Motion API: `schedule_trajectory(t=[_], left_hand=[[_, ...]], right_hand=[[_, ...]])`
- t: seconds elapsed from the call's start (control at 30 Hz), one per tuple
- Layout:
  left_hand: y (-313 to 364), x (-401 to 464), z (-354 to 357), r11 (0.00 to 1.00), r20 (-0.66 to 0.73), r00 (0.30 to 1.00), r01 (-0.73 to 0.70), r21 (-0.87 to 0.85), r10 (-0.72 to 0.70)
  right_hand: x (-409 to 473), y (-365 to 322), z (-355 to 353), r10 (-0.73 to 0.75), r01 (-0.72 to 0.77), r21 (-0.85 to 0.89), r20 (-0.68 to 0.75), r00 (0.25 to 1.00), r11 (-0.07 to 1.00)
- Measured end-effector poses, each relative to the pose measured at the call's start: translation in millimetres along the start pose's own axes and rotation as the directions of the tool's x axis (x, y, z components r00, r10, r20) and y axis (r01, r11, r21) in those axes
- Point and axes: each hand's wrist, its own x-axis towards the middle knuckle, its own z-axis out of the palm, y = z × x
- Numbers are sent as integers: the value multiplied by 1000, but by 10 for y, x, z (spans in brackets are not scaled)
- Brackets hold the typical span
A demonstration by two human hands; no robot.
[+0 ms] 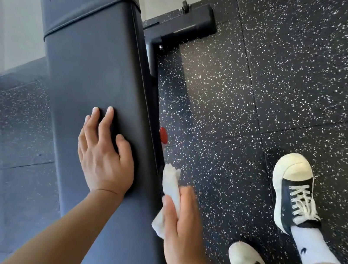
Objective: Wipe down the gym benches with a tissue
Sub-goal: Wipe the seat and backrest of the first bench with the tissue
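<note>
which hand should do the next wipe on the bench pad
Right. The right hand already has the tissue in its grip, beside the bench pad's right edge. The left hand rests flat on the pad, holding nothing.

A: What light do you have?
B: Bright, soft daylight. It pools pale on the speckled floor [209, 87] right of the bench [92, 68], which casts a soft shadow on its left.
A: Is your picture sharp?
B: Mostly. Your top-right corner smears with blur, and the bench's edges bow from wide-angle distortion.
</note>
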Motion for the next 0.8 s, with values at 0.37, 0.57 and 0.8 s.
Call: schedule_trajectory(t=[0.37,0.57,0.8], left_hand=[[4,-14,-20,1000,-19,1000,-3,-22,3],[44,-56,-57,993,-36,997,70,-93,-74],[-21,-393,-196,997,57,998,16,-81,-11]], right_hand=[[1210,-512,287,-45,45,-4,-47,998,999],[1084,-456,218,-119,118,-34,-10,993,992],[113,10,4,-86,86,-29,16,996,996]])
